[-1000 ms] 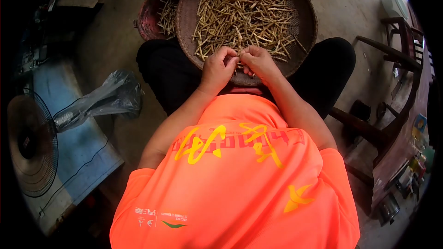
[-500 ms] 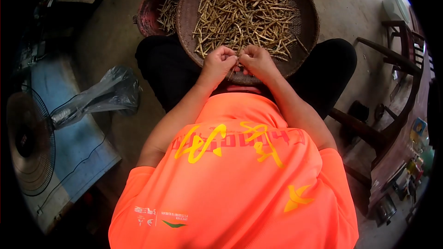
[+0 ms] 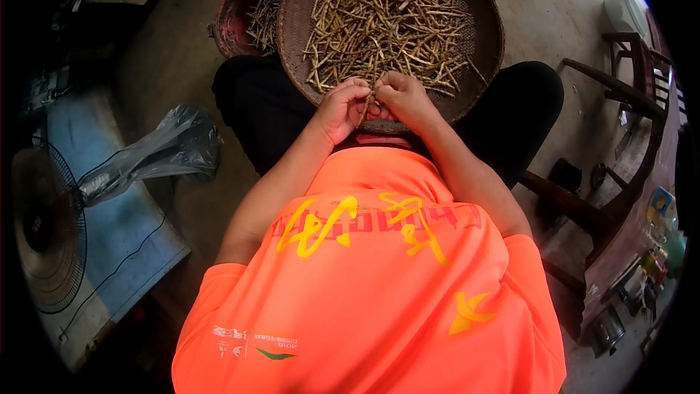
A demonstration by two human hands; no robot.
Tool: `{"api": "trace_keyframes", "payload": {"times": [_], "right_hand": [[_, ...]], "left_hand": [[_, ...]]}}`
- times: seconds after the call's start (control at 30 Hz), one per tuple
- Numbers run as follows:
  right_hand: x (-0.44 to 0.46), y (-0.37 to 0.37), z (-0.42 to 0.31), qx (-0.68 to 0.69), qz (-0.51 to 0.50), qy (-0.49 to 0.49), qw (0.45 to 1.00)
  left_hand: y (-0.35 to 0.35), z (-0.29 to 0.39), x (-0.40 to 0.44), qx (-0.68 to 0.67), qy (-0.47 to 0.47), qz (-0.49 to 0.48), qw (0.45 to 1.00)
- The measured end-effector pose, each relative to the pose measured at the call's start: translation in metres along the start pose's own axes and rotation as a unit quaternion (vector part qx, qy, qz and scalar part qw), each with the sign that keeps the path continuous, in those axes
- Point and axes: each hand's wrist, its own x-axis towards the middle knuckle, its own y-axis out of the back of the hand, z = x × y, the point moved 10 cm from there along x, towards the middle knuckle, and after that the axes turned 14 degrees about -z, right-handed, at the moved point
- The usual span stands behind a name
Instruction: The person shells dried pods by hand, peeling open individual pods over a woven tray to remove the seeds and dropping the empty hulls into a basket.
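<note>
A round woven tray (image 3: 484, 36) rests between my knees and bears a heap of dry, tan pods (image 3: 386, 18). At its near edge my left hand (image 3: 345, 108) is closed on a thin brown pod (image 3: 364, 111) that points down toward me. Right beside it, my right hand (image 3: 401, 98) pinches at the pod's upper end, fingers curled. The fingertips of both hands nearly meet, and they partly hide the pod.
A reddish basket (image 3: 230, 23) with more pods stands left of the tray. Farther left are a fan (image 3: 49, 226), a plastic bag (image 3: 171, 147) and a blue-topped table (image 3: 135, 248). Wooden chairs (image 3: 620, 87) and a pale bucket (image 3: 625, 14) are at the right.
My left hand has turned and opened its palm somewhat toward me, so the pod in it now shows. My right hand has shifted only slightly.
</note>
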Motion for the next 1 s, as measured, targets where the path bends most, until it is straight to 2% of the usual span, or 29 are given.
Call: {"api": "trace_keyframes", "payload": {"times": [0.07, 0.27, 0.4, 0.47, 0.8, 1.0], "right_hand": [[0.001, -0.004, 0.006, 0.075, -0.022, -0.009, 0.997], [0.007, -0.006, 0.019, 0.141, -0.055, -0.019, 0.988], [0.008, -0.005, 0.022, 0.165, -0.05, -0.015, 0.985], [0.007, -0.002, 0.024, 0.17, -0.035, -0.026, 0.985], [0.006, -0.001, 0.026, 0.124, -0.024, -0.051, 0.991], [0.003, 0.001, 0.014, 0.031, -0.019, -0.028, 0.999]], "left_hand": [[-0.001, -0.003, 0.001, -0.03, 0.005, -0.018, 0.999], [-0.001, 0.002, 0.0, 0.011, -0.002, 0.004, 1.0], [-0.002, 0.006, -0.002, 0.034, -0.012, 0.015, 0.999], [0.003, 0.012, -0.005, 0.057, -0.034, 0.051, 0.997], [0.002, 0.021, -0.009, 0.085, -0.051, 0.078, 0.992], [-0.009, 0.028, -0.006, 0.244, -0.061, 0.061, 0.966]]}}
